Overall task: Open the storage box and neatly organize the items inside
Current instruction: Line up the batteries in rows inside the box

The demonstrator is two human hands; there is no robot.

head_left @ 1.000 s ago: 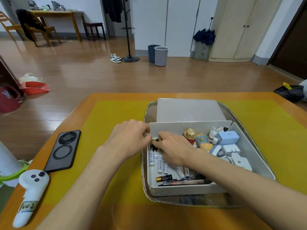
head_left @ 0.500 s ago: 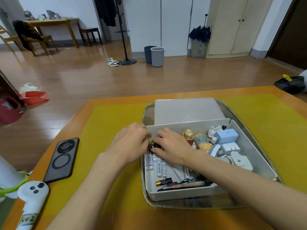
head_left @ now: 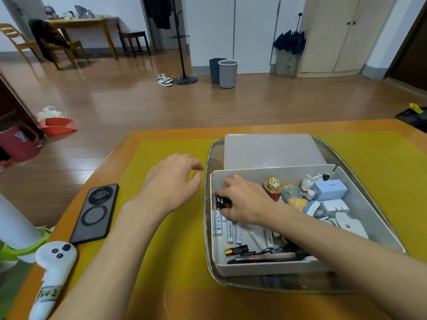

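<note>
The grey storage box (head_left: 272, 266) stands open on a clear tray (head_left: 209, 227), its lid (head_left: 270, 151) lying just behind it. My right hand (head_left: 245, 202) is inside the box at its far left corner, fingers closed on black batteries (head_left: 222, 202). White batteries (head_left: 231, 230) lie in a row below them, with one black-and-gold battery (head_left: 236, 250) and dark pens (head_left: 265, 257) at the near wall. A gold-topped red bottle (head_left: 273, 187), small figurines (head_left: 292, 195) and white and blue chargers (head_left: 330, 189) fill the right side. My left hand (head_left: 172, 181) hovers outside the box's left wall, fingers loosely curled, holding nothing.
A black phone (head_left: 96, 213) and a white controller (head_left: 52, 271) lie on the yellow mat (head_left: 161, 262) at the left. A white roll with green stands at the table's left edge. The floor, bins and chairs lie beyond the table.
My left hand has drawn back out of the box to the left of its wall. My right hand stays on the black batteries in the far left corner.
</note>
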